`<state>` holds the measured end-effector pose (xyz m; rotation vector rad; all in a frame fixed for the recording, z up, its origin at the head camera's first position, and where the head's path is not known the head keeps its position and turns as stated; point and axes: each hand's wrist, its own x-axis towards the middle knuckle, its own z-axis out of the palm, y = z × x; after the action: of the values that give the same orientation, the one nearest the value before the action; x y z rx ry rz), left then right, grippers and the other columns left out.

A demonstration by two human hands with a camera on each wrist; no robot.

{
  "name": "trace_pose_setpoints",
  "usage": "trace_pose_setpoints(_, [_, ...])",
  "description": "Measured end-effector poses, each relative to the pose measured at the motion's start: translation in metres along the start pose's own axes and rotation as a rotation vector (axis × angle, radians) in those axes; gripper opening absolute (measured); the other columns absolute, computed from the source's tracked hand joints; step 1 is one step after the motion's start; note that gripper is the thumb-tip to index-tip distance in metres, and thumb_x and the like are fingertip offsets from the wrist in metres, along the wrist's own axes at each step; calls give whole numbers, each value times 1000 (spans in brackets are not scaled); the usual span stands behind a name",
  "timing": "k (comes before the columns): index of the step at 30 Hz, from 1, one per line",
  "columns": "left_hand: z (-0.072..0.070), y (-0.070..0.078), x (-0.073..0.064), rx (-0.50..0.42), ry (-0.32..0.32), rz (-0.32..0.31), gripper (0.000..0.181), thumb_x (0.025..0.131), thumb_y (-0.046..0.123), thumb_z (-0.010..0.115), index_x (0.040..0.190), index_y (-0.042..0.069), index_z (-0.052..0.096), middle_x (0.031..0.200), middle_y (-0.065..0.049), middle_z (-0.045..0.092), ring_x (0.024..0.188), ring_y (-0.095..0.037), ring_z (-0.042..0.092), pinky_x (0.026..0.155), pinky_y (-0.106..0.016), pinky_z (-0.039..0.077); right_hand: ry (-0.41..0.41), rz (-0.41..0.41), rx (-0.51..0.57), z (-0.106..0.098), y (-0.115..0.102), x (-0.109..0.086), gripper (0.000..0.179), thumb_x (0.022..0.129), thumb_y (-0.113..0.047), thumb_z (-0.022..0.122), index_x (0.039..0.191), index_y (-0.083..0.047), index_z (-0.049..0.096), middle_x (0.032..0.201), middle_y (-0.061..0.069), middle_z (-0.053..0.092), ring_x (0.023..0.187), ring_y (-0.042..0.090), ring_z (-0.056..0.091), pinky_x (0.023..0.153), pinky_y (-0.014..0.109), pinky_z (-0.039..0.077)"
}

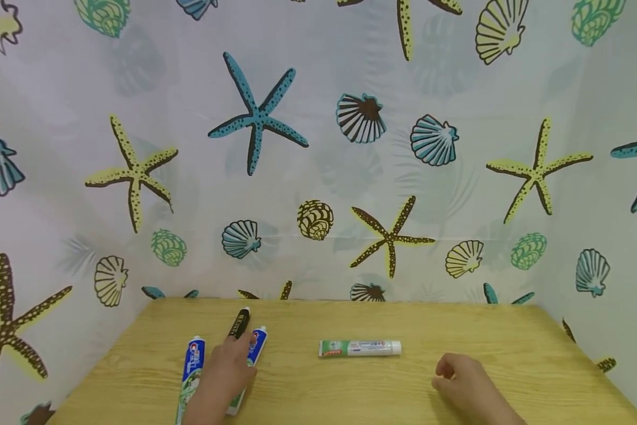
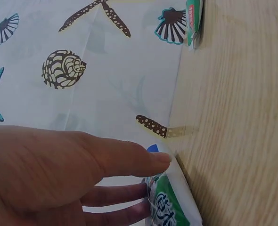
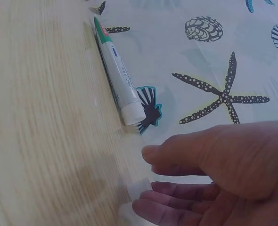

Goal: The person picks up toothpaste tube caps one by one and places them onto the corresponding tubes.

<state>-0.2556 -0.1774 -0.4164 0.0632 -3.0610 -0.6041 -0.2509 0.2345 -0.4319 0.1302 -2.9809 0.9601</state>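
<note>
Here's the left hand (image 1: 225,369), forearm coming in from the near side, over the left part of the worktop (image 1: 345,392), knuckles up; in its own wrist view the thumb lies across the front of a blue-and-green tube (image 1: 257,347) with fingers against the other side, so it's pinched. Over to the right hand (image 1: 464,378), near the worktop's right edge: wrist low, fingers loosely bent, thumb and fingertips apart in the wrist view, nothing held that I can make out; a pale patch sits by those fingertips, too blurred to name. And the count: two blue-and-green tubes, the pinched one and an outer tube (image 1: 192,369) closer to the left edge, just beside the left hand; one black item (image 1: 239,323) beyond the knuckles, towards the far left corner; one white-and-green tube (image 1: 359,348) lying crosswise between the hands, nearer the far edge, white cap pointing right.
</note>
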Motion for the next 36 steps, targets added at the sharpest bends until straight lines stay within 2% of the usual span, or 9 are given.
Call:
trace_pose_setpoints(4, [3, -1, 3, 14, -22, -21, 60, 83, 11, 78, 137, 7, 53, 119, -25, 58, 105, -42, 60, 90, -61, 49, 15, -39, -6, 1, 1, 0, 9, 82, -1, 70, 84, -6, 63, 79, 2, 59, 74, 16, 51, 68, 33, 45])
trace_pose_setpoints(9, [3, 1, 4, 1, -60, -27, 62, 80, 9, 79, 137, 9, 53, 119, -24, 57, 106, -41, 59, 90, -61, 48, -9, -30, -16, 3, 3, 1, 13, 81, 6, 66, 83, -6, 64, 79, 2, 59, 73, 16, 51, 68, 33, 46])
trace_pose_setpoints(17, [7, 3, 5, -68, -101, -25, 74, 77, 26, 85, 139, 7, 49, 127, -23, 57, 112, -40, 59, 90, -63, 47, -19, -16, -18, 4, 5, 3, 13, 84, 7, 65, 84, -6, 67, 82, 7, 65, 77, 16, 55, 72, 38, 51])
trace_pose_setpoints(22, [11, 2, 8, -72, -115, -26, 68, 78, 24, 83, 136, 7, 52, 128, -20, 61, 113, -38, 60, 90, -59, 48, 28, -57, 19, 3, 2, 3, 16, 82, 9, 64, 85, -6, 69, 82, 3, 65, 75, 14, 53, 70, 32, 49])
trace_pose_setpoints(27, [12, 2, 10, -95, -129, -17, 57, 81, 21, 81, 132, 11, 58, 125, -13, 65, 108, -32, 62, 86, -57, 50, 55, -73, 63, 1, -3, 3, 21, 83, 10, 62, 92, -5, 73, 89, 3, 65, 81, 13, 57, 73, 32, 52])
trace_pose_setpoints(31, [11, 4, 11, -144, -162, -15, 52, 81, 22, 81, 128, 15, 61, 118, -9, 68, 104, -29, 64, 87, -62, 46, 66, -62, 129, -2, -6, 4, 21, 86, 9, 62, 97, -5, 74, 98, 4, 67, 87, 16, 63, 76, 36, 56])
trace_pose_setpoints(36, [12, 10, 10, -246, -199, 24, 45, 83, 19, 79, 125, 12, 63, 115, -9, 69, 105, -26, 64, 90, -58, 49, 95, -68, 193, -2, -10, 4, 17, 90, 3, 65, 103, -6, 71, 105, 6, 71, 89, 17, 67, 76, 34, 58])
